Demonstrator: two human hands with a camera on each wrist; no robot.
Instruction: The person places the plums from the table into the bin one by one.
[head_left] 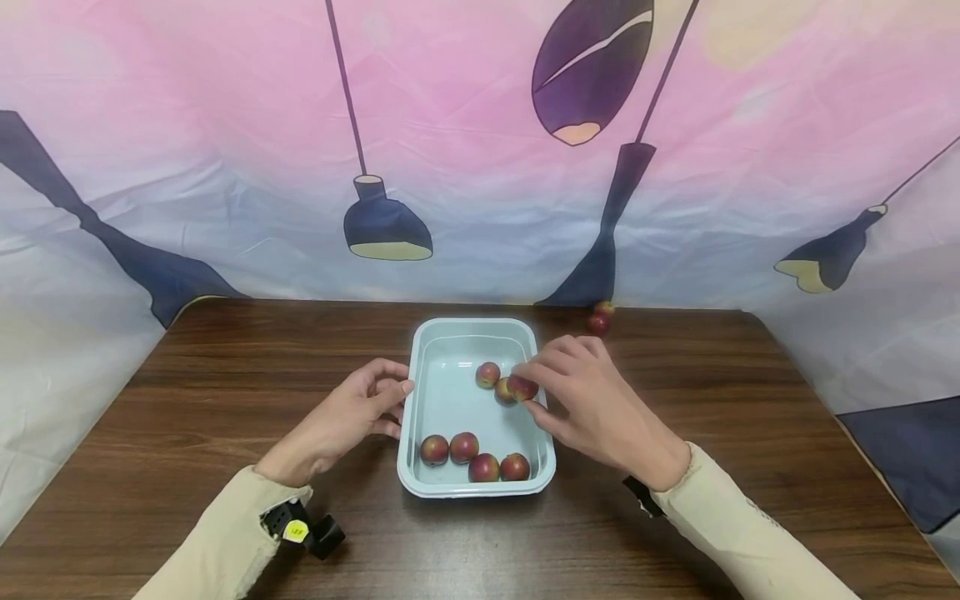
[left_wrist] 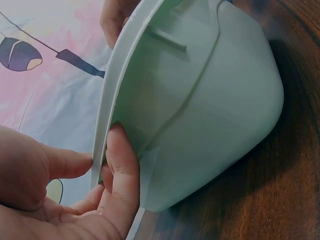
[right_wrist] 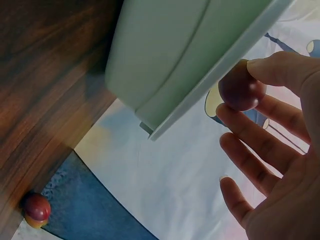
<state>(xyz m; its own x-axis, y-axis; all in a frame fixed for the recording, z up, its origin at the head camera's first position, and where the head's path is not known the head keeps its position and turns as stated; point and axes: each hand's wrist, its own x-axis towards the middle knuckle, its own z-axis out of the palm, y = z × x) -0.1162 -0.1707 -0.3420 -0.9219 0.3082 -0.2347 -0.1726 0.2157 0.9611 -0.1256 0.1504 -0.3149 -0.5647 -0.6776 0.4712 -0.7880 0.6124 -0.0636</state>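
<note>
A pale green plastic basin (head_left: 457,492) stands on the table with several small red-and-yellow apples inside; some lie along its near end, such as one apple (head_left: 483,467). My left hand (head_left: 367,400) pinches the basin's left rim between thumb and fingers, as the left wrist view shows with the rim (left_wrist: 106,115). Over the right rim, my right hand (head_left: 588,400) holds a dark red apple (right_wrist: 242,86) between thumb and fingertips. Just beside it in the head view, two apples, one of them this apple (head_left: 487,374), lie inside the basin.
Two more apples (head_left: 598,323) lie at the back edge of the brown wooden table (head_left: 712,400), right of the basin. Behind the table hangs a printed cloth (head_left: 480,208) in pink and blue. A black strapped device (head_left: 300,527) sits on the left wrist.
</note>
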